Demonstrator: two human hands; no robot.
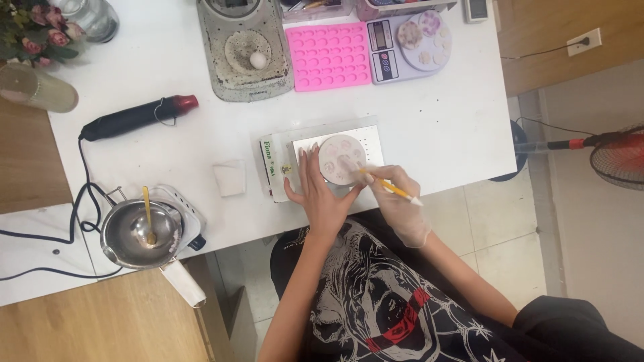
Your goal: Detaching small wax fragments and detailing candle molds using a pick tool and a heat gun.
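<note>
Fan (620, 157) cut off; round mould (341, 159) partly hidden

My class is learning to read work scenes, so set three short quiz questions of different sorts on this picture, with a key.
1. True or false: the right hand wears a clear glove.
2. What does the left hand steady? A) pink tray B) round mould C) metal pot
3. Fill in: a yellow stick stands in the ____ at the table's left edge.

Key: 1 true. 2 B, the round mould, which the yellow tool touches. 3 pot, holding the stick.
</note>
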